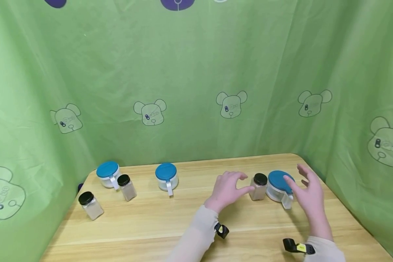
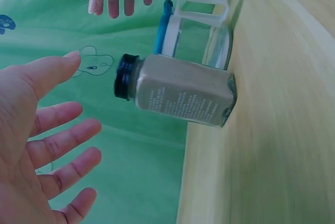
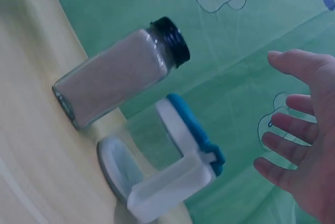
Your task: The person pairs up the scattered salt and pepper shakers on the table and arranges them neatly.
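A square glass spice jar [image 1: 258, 187] with a black cap and pale powder stands on the wooden table [image 1: 196, 222] at the right. Touching its right side is a clear cup with a blue lid [image 1: 279, 185] and a white handle. My left hand [image 1: 230, 189] hovers open just left of the jar, fingers spread, holding nothing. My right hand [image 1: 309, 191] hovers open just right of the cup. The left wrist view shows the jar [image 2: 180, 90] and cup [image 2: 196, 33] close up; the right wrist view shows the jar [image 3: 120, 69] and the cup [image 3: 162, 174].
Two more blue-lidded cups [image 1: 108, 174] [image 1: 166, 176] and two more black-capped jars [image 1: 127, 187] [image 1: 90, 205] stand at the table's left and middle. Green printed curtain [image 1: 196, 83] hangs behind and at both sides.
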Action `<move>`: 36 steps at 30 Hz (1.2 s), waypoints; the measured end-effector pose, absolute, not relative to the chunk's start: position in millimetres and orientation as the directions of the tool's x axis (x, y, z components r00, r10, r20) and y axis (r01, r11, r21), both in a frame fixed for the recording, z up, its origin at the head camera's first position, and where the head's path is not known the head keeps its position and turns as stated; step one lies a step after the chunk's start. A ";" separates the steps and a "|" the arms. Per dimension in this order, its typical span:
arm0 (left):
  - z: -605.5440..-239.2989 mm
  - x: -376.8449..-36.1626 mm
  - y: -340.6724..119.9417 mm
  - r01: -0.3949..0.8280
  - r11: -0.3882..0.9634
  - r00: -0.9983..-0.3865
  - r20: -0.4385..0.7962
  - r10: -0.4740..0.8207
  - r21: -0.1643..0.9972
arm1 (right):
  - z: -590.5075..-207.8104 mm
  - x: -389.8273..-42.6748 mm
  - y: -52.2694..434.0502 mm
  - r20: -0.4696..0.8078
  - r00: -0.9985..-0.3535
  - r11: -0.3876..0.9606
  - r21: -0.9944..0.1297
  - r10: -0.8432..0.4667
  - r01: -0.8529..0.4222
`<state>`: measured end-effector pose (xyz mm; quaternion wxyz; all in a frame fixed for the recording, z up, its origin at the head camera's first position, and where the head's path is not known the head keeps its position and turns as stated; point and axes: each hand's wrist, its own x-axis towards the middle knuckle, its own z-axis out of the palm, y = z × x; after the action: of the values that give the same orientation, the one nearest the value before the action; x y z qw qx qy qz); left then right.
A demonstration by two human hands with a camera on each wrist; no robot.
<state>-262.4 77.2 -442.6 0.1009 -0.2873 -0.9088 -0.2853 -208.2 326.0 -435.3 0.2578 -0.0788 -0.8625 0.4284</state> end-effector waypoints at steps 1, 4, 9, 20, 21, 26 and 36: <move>-441.3 -260.6 74.8 0.588 0.668 -0.808 0.361 0.465 0.457 | -434.1 -207.7 324.7 0.390 -0.849 0.632 -0.770 0.357 -0.088; -438.3 -255.2 68.1 0.611 0.652 -0.790 0.402 0.463 0.449 | -430.2 -206.7 319.9 0.431 -0.831 0.655 -0.748 0.353 -0.109; -438.7 -247.8 56.4 0.646 0.635 -0.757 0.462 0.462 0.424 | -422.9 -205.4 305.9 0.482 -0.811 0.644 -0.744 0.331 -0.179; -444.0 -235.0 25.9 0.730 0.613 -0.651 0.581 0.489 0.303 | -413.6 -202.1 274.4 0.525 -0.804 0.654 -0.717 0.280 -0.241; -445.0 -233.6 23.0 0.734 0.616 -0.641 0.591 0.491 0.285 | -413.7 -202.4 272.3 0.529 -0.804 0.654 -0.714 0.272 -0.249; -450.1 -227.0 8.4 0.750 0.626 -0.603 0.611 0.514 0.214 | -415.8 -204.3 262.2 0.563 -0.794 0.658 -0.690 0.228 -0.301; -454.5 -219.4 -22.8 0.767 0.622 -0.567 0.624 0.538 0.161 | -422.1 -210.0 241.7 0.612 -0.780 0.640 -0.653 0.132 -0.404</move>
<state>-219.4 -22.8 -454.5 0.2692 -0.3794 -0.8593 -0.2127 -210.0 241.7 -422.1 0.3219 0.0802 -0.8464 0.4165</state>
